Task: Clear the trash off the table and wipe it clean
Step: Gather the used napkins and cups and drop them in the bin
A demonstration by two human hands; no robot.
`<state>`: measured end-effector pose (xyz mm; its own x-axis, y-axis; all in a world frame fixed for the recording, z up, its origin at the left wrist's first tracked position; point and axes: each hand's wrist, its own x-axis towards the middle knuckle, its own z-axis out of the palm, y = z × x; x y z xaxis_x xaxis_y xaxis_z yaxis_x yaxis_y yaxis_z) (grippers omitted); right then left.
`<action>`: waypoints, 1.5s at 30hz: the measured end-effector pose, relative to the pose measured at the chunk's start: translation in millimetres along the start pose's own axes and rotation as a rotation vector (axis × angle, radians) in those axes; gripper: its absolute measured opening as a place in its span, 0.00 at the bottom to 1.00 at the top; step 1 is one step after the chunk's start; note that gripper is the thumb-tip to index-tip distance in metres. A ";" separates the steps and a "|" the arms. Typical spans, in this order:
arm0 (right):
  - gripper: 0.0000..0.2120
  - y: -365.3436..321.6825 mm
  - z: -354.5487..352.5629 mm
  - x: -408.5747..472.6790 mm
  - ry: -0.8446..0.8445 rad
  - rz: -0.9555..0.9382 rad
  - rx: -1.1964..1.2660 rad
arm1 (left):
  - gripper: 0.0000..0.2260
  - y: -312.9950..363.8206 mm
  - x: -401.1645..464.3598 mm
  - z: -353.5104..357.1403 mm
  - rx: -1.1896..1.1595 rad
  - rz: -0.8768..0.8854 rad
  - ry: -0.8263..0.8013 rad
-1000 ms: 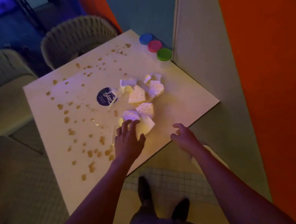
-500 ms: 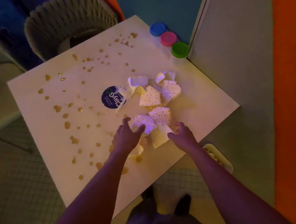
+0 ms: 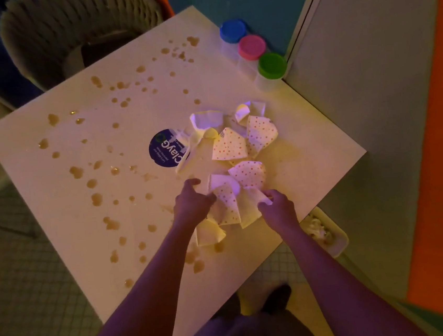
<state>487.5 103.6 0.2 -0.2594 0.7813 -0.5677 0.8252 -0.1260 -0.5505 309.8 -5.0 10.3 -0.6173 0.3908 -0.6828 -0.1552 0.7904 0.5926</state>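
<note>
White table [image 3: 308, 142] bears brown spills [image 3: 96, 198], torn dotted paper [image 3: 229, 148], three lidded tubs [image 3: 271, 68]

One square white table [image 3: 308, 142] is seen. Three lidded tubs are counted at its far corner: one blue-lidded tub [image 3: 232, 31], one pink-lidded tub [image 3: 252, 47], one green-lidded tub [image 3: 272, 65]. One round dark label [image 3: 167, 148] lies near the table's middle. Torn paper scraps [image 3: 230, 146] are piled beside it, too overlapped to be counted. Brown spill spots [image 3: 96, 198] number dozens. Two hands are seen, the left hand [image 3: 191, 205] and the right hand [image 3: 278, 211]. One woven chair [image 3: 77, 27] stands beyond the table.
</note>
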 end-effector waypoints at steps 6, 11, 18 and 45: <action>0.13 2.7 4.2 -5.6 0.033 0.010 0.020 | 0.14 -3.8 -18.3 -20.3 0.137 0.140 -0.129; 0.11 -0.4 -1.8 -12.7 0.094 0.036 0.057 | 0.12 -25.5 -36.6 -23.7 0.312 0.236 -0.081; 0.08 -16.4 -15.7 -22.6 0.108 0.100 0.202 | 0.12 -44.0 -45.5 -7.8 0.371 0.268 -0.018; 0.30 -94.7 24.7 38.6 -0.276 -0.158 -0.349 | 0.27 -53.4 -63.1 35.5 0.335 0.136 0.206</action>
<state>386.9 130.6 15.3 -0.4804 0.5764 -0.6610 0.8718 0.2313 -0.4319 384.4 -55.1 6.6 -0.7617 0.4266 -0.4876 0.1773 0.8611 0.4764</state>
